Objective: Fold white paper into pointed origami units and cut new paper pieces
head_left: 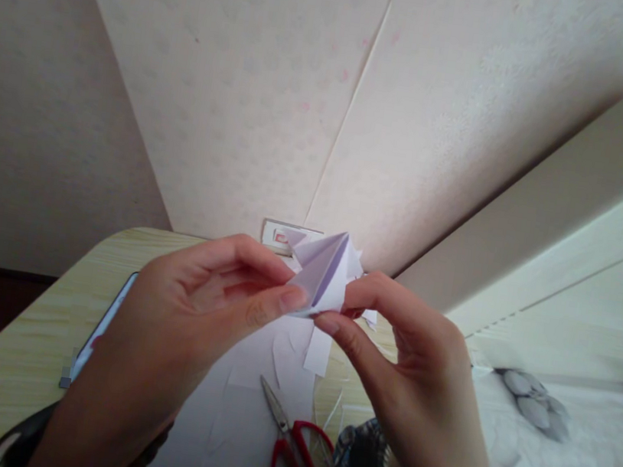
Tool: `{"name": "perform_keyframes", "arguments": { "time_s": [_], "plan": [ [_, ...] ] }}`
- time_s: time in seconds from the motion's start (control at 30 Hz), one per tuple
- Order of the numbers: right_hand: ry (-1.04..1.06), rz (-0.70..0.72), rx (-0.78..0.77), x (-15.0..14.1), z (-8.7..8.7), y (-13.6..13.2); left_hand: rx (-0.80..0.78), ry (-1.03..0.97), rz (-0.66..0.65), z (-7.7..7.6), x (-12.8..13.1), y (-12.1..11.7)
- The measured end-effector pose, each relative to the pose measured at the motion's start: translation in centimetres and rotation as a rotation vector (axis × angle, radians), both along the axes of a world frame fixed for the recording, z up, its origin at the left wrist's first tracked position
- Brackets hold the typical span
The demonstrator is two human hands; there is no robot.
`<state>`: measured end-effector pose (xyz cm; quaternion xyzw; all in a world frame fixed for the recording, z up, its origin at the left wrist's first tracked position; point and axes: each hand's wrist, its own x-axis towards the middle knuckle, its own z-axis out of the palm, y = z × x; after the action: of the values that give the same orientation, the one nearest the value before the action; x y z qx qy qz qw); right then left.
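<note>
Raised over the table, a white folded paper shape (331,271) with pointed flaps is held between both hands. My left hand (209,304) pinches its left side, thumb across the front and fingers behind. On the other side my right hand (405,347) grips the lower right edge between thumb and forefinger. The far fingertips of both hands are partly hidden by the paper. Below lie scissors (285,423) with red handles, blades pointing up and left, resting on white paper sheets (228,415).
A phone (101,328) lies at the left, partly covered by my left forearm. Cut paper strips (318,352) are scattered on the pale wooden table (71,292). The papered wall (262,87) with a socket plate (271,232) stands right behind the table. A pale panel (585,187) rises at the right.
</note>
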<state>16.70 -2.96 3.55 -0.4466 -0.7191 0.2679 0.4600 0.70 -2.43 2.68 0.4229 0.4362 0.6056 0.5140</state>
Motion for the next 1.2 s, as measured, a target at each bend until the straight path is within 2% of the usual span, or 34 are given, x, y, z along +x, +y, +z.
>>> {"name": "perform_keyframes", "arguments": {
  "time_s": [0.13,0.3,0.37,0.5,0.6,0.67,0.83,1.03,1.2],
  "plan": [
    [0.011,-0.005,0.015,-0.1,0.0,0.0,0.058,0.003,0.074,-0.1,0.4,0.0],
    [0.091,-0.062,-0.031,-0.2,-0.2,0.0,0.146,0.013,-0.029,-0.6,0.5,-0.2],
    [0.097,-0.044,-0.038,0.0,-0.3,0.1,0.179,0.047,-0.029,-0.8,0.4,-0.2],
    [0.045,-0.008,-0.071,1.3,-0.4,0.4,0.253,0.206,-0.042,-0.9,-0.4,-0.1],
    [0.092,-0.103,0.021,2.2,-0.4,0.5,0.331,0.371,-0.057,-0.9,-1.0,0.0],
    [0.112,-0.098,0.097,2.3,-0.3,0.3,0.351,0.429,-0.077,-0.9,-1.1,0.1],
    [0.002,0.021,0.153,1.2,-0.2,0.1,0.344,0.307,-0.111,-0.9,-0.7,-0.2],
    [0.007,0.003,0.154,0.7,-0.4,0.1,0.294,0.199,0.054,-0.6,-0.5,-0.2],
    [-0.003,0.018,0.177,0.5,-0.4,-0.3,0.297,0.182,0.069,-0.7,-0.8,-0.1]
  ]
}}
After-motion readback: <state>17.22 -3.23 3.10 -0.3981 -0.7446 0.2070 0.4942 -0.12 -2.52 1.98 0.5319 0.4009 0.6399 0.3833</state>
